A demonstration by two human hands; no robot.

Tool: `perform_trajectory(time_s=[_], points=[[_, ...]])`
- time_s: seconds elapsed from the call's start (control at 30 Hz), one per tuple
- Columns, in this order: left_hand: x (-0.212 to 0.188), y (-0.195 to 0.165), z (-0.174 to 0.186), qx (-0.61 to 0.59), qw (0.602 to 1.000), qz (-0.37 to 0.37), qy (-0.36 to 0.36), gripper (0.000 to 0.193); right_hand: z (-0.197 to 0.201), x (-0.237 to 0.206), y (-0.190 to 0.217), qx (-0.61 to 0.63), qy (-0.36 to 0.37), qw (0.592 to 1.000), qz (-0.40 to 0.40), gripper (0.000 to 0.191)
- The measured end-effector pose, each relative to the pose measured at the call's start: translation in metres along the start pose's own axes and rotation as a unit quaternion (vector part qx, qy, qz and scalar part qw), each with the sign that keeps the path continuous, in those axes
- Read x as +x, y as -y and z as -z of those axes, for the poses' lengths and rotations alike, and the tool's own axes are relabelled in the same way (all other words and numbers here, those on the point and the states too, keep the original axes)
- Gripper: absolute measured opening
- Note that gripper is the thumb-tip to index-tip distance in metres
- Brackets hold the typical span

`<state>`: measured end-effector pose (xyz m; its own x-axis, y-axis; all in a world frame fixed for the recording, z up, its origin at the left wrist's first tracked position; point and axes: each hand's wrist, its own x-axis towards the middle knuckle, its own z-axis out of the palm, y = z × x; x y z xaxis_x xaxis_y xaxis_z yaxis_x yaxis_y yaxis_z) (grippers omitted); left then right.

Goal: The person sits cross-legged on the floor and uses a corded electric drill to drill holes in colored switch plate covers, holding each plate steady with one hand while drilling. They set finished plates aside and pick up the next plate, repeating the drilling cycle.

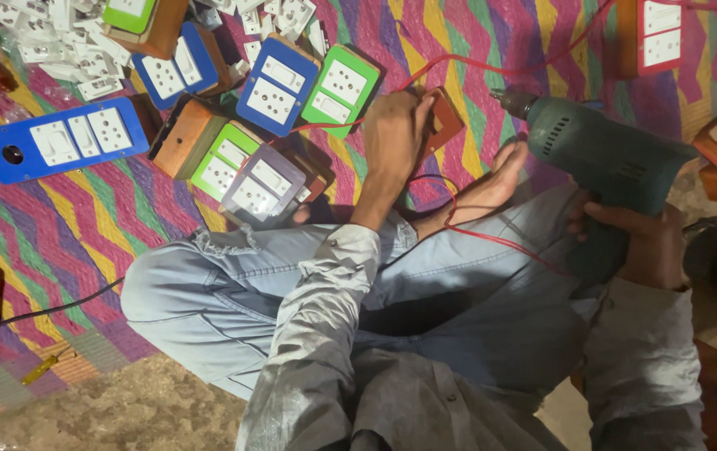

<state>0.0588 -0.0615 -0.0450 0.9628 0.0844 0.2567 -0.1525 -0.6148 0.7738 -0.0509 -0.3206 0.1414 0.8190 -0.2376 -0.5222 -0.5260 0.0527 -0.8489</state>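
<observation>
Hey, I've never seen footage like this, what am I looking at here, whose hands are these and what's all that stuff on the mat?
This single picture comes from a camera worn on a person's head, looking down at their own lap and hands as they sit cross-legged. The left hand presses down on a small orange switch box with red wires running from it. The right hand grips a green power drill, its bit pointing toward that box. On the striped woven mat lie more switch boards with blue and green faceplates, wooden boxes and a heap of loose white switches.
</observation>
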Motion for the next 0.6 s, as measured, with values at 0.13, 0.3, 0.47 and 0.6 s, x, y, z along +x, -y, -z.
perform_trajectory(time_s=[0.13, 0.3, 0.47, 0.6], points=[[0.005, 0.002, -0.003, -0.033, 0.999, 0.034, -0.007, 0.033, -0.001, -0.001, 0.000, 0.004, -0.011, 1.000, -0.006, 0.037], [0.017, 0.009, -0.016, -0.004, 0.996, 0.086, -0.016, 0.039, 0.001, 0.001, -0.003, 0.008, -0.021, 1.000, -0.013, 0.035], [0.013, 0.016, -0.017, 0.018, 0.990, 0.140, 0.018, 0.042, 0.001, 0.002, -0.005, 0.011, 0.002, 1.000, -0.003, 0.028], [0.012, 0.013, 0.001, -0.026, 0.992, 0.114, 0.051, 0.042, 0.004, 0.001, -0.009, 0.016, 0.018, 1.000, 0.004, 0.027]])
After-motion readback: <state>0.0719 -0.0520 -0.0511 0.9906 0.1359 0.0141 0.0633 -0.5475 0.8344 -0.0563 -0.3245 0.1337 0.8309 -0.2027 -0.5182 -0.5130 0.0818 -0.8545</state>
